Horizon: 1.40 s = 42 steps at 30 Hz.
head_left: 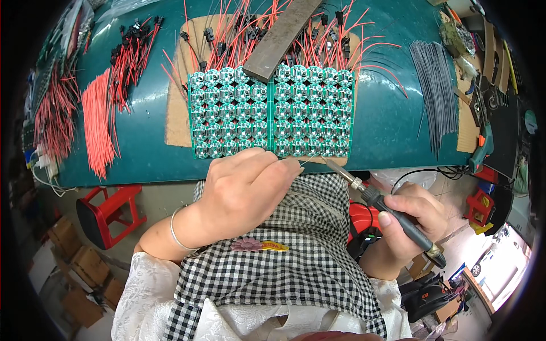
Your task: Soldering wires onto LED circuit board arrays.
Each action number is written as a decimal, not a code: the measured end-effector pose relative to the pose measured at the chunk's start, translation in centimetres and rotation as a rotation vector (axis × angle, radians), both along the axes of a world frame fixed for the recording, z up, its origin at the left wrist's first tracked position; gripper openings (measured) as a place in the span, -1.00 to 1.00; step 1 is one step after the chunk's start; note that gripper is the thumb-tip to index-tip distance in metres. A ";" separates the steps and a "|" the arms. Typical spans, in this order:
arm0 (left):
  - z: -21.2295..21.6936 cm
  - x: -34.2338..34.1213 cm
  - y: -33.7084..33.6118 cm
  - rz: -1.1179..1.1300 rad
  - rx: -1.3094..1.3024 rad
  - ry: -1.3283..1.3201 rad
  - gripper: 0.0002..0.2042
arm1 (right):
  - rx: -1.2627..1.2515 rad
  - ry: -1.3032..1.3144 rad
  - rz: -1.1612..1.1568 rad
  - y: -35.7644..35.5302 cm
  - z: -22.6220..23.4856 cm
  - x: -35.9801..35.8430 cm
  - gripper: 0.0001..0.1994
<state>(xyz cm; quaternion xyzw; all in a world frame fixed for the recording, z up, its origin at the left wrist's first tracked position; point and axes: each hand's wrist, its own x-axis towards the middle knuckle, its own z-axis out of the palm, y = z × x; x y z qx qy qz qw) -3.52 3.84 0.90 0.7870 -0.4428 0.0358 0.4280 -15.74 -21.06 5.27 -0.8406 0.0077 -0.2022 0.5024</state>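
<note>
Left of the circuit boards [314,109] on the table [392,122], I have one bundle of straight red wires [98,125], then one bundle of plugged wires [133,63]. At the boards' near edge, my left hand [244,186] is closed, fingertips pinching one thin strand [307,161]. The boards form two blocks, five rows each, with one metal bar [281,40] across their far edge. Nearer me, right of the strand, my right hand [414,219] wraps one soldering iron [372,198]. Right of the boards lies one grey wire bundle [435,91].
</note>
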 end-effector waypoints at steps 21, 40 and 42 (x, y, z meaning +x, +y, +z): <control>-0.1 0.1 -0.4 -0.013 0.046 -0.011 -0.76 | 0.014 0.026 0.045 -0.5 0.3 0.9 -0.75; 0.1 0.1 -0.6 -0.008 0.051 -0.011 -0.74 | -0.009 0.031 0.082 -0.9 0.7 1.4 -0.74; -0.6 0.0 -0.6 -0.006 0.032 -0.028 -0.74 | -0.004 0.039 0.078 -0.7 0.7 1.4 -0.75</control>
